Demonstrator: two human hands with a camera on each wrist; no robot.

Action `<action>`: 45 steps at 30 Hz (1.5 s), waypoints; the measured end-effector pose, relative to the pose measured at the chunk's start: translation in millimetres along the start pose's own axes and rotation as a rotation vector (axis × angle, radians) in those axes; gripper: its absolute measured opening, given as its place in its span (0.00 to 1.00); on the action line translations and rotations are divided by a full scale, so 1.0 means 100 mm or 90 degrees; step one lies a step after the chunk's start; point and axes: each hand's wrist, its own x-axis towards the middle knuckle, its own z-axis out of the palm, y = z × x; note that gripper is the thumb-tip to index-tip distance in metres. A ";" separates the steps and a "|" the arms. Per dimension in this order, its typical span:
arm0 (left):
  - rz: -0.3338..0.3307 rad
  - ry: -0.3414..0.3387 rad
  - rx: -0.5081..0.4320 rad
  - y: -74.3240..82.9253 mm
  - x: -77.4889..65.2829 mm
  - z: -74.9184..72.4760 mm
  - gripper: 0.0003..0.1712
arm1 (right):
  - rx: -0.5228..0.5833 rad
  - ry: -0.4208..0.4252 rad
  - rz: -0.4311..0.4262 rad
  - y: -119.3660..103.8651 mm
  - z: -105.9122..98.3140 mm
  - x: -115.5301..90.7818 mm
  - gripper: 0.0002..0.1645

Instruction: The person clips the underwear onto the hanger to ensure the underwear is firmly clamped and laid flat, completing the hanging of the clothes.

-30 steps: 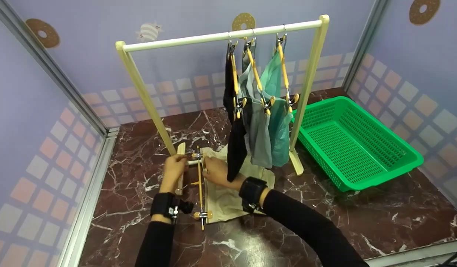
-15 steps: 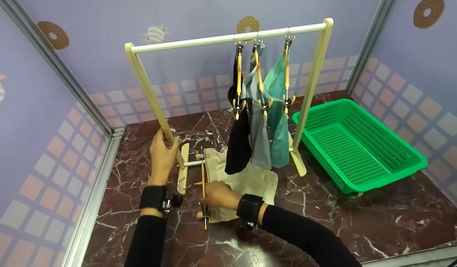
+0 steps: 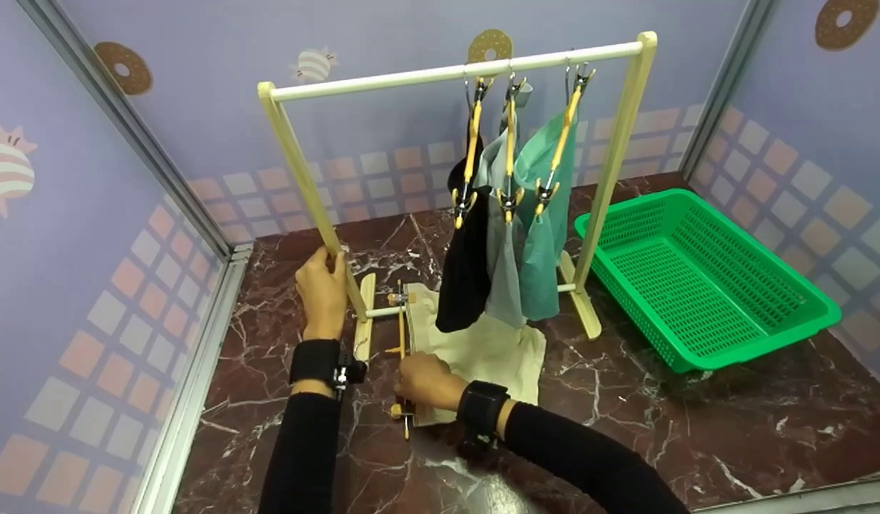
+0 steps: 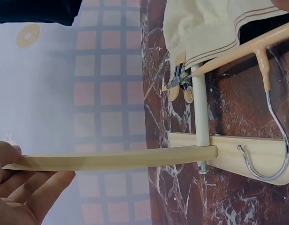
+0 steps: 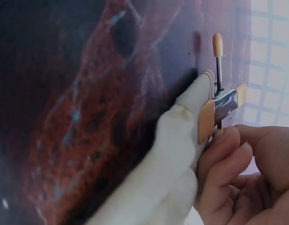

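My left hand [image 3: 322,289] holds the left post [image 3: 300,171] of a wooden clothes rack near its lower end. In the left wrist view the thumb lies on one side of the post [image 4: 102,160] and the fingers on the other. My right hand [image 3: 425,380] grips the wooden bar of a clip hanger [image 3: 402,332] close to its near clip [image 5: 226,105], fingers curled. Clipped along its waistband, a cream garment [image 3: 475,353] with striped edging lies flat across the floor under the rack. The hanger's metal hook [image 4: 270,176] points toward the rack's left foot [image 4: 256,152].
From the rack's top rail [image 3: 382,81] hang a black garment [image 3: 464,285], a grey one [image 3: 507,278] and a teal one [image 3: 543,264], each on a clip hanger. A green plastic basket [image 3: 711,285] stands right of the rack. Patterned walls [image 3: 218,135] enclose the marble-look floor.
My left hand has moved from beside the hanger up to the rack's left post. My right hand has slid along the hanger from the far clip toward the near one. The hanging garments swing slightly.
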 end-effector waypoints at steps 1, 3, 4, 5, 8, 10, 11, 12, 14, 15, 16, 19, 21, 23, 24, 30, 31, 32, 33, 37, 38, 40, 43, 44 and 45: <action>-0.001 0.002 0.001 0.01 0.00 0.01 0.08 | 0.007 0.002 -0.006 0.01 0.00 0.00 0.26; -0.001 0.004 -0.005 0.02 0.00 0.03 0.07 | 0.027 0.006 -0.025 0.05 -0.01 -0.02 0.26; 0.000 0.003 -0.007 0.03 0.00 0.05 0.07 | 0.040 0.012 -0.037 0.07 -0.02 -0.03 0.26; 0.002 -0.001 -0.014 0.05 0.00 0.07 0.07 | 0.052 0.021 -0.049 0.09 -0.03 -0.04 0.26; 0.015 -0.026 -0.035 0.10 0.02 0.13 0.08 | 0.089 0.048 -0.070 0.17 -0.10 -0.09 0.27; 0.022 -0.043 -0.044 0.14 0.04 0.16 0.09 | 0.103 0.066 -0.072 0.20 -0.17 -0.11 0.27; 0.024 -0.049 -0.046 0.14 0.05 0.17 0.09 | 0.114 0.070 -0.064 0.21 -0.21 -0.12 0.27; 0.026 -0.053 -0.045 0.14 0.06 0.18 0.09 | 0.125 0.071 -0.053 0.21 -0.25 -0.14 0.27; 0.021 -0.055 -0.041 0.13 0.06 0.16 0.09 | 0.138 0.069 -0.034 0.20 -0.34 -0.16 0.27; 0.017 -0.054 -0.040 0.12 0.06 0.14 0.09 | 0.147 0.065 -0.022 0.18 -0.38 -0.16 0.27; 0.012 -0.055 -0.039 0.11 0.05 0.12 0.09 | 0.152 0.063 -0.014 0.17 -0.43 -0.17 0.28; 0.002 -0.056 -0.031 0.07 0.04 0.06 0.09 | 0.170 0.058 -0.001 0.12 -0.59 -0.22 0.27; 0.002 -0.054 -0.030 0.04 0.02 0.02 0.09 | 0.193 0.054 -0.003 0.07 -0.72 -0.26 0.26; 0.004 -0.048 -0.027 0.02 0.02 -0.01 0.08 | 0.232 0.045 -0.008 0.02 -0.88 -0.30 0.24; 0.005 -0.044 -0.024 0.01 0.03 -0.03 0.08 | 0.253 0.039 -0.008 -0.01 -0.96 -0.33 0.23; 0.005 -0.035 -0.018 -0.01 0.04 -0.08 0.08 | 0.320 0.023 -0.028 -0.21 -1.46 -0.46 0.19; 0.007 -0.034 -0.018 0.00 0.04 -0.08 0.09 | 0.318 0.025 -0.034 -0.24 -1.54 -0.48 0.18; 0.010 -0.032 -0.019 0.00 0.04 -0.08 0.09 | 0.320 0.023 -0.035 -0.27 -1.62 -0.49 0.17; 0.013 -0.031 -0.020 0.00 0.05 -0.08 0.09 | 0.321 0.022 -0.034 -0.29 -1.69 -0.50 0.16; 0.014 -0.025 -0.013 -0.01 0.05 -0.11 0.08 | 0.332 0.027 -0.035 -0.42 -1.94 -0.53 0.16; 0.012 -0.027 -0.011 -0.01 0.05 -0.11 0.08 | 0.339 0.029 -0.033 -0.45 -2.00 -0.54 0.16; 0.006 -0.034 -0.010 -0.01 0.04 -0.11 0.08 | 0.364 0.033 -0.036 -0.51 -2.11 -0.55 0.17; -0.002 -0.045 -0.023 -0.01 0.04 -0.09 0.09 | 0.411 0.039 -0.039 -0.59 -2.30 -0.56 0.16; -0.002 -0.046 -0.025 0.00 0.04 -0.08 0.09 | 0.426 0.042 -0.041 -0.61 -2.36 -0.57 0.16; -0.001 -0.046 -0.025 0.00 0.04 -0.06 0.09 | 0.440 0.044 -0.042 -0.62 -2.43 -0.57 0.15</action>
